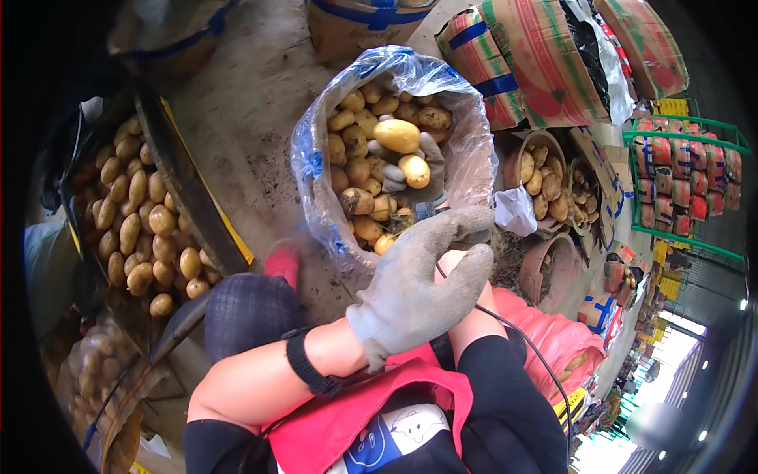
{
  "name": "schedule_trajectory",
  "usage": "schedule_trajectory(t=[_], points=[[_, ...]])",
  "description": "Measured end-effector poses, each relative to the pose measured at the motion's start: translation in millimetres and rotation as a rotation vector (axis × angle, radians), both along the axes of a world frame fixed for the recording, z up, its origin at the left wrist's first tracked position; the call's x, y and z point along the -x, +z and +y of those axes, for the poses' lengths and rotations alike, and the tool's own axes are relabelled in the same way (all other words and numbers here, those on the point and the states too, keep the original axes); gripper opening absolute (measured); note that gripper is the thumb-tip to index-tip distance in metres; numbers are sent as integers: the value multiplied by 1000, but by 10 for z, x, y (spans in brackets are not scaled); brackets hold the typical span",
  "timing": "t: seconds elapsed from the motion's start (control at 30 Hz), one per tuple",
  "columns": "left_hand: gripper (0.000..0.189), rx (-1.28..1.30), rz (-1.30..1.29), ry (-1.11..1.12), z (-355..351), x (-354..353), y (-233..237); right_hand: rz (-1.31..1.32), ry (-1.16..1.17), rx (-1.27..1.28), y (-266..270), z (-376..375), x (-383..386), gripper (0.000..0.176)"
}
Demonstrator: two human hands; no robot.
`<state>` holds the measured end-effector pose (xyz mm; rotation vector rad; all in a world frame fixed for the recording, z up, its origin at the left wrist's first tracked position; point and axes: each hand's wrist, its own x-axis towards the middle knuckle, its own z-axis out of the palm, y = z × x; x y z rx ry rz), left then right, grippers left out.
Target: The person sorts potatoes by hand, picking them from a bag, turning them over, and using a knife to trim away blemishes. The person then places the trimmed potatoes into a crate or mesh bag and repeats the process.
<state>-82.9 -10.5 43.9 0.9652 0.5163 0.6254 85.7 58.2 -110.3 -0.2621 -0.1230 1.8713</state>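
Note:
My right hand (426,175), in a grey work glove, is inside a round container lined with clear plastic (471,150). It is closed around two potatoes, a clean yellow upper one (397,136) and a smaller lower one (414,171). More potatoes (357,201), some with soil on them, lie around and beneath this hand. Nearer to me, my left hand (426,280), also gloved, hovers by the container's near rim. A gap shows between its thumb and bent fingers, and I see nothing held there. It partly hides the right wrist.
To the left stands a dark-sided crate (193,178) filled with potatoes. Right of the container are a basket of potatoes (545,178), a brown tub (545,268) and a pink sack (545,340). Cardboard boxes (537,59) stand behind. A cable (545,359) crosses near my leg.

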Motion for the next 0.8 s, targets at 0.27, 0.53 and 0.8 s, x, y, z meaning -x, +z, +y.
schedule_trajectory(t=[0.27, 0.53, 0.8], points=[[42, -197, 59, -27, -270, 34, 83, -595, 159, -224, 282, -185, 1572, 38], [38, -206, -28, 95, -114, 159, 175, -1284, -152, -119, -43, 187, 947, 30], [37, -171, 3, 135, 155, 98, 101, -2049, 184, 389, -1425, 626, -237, 53]])
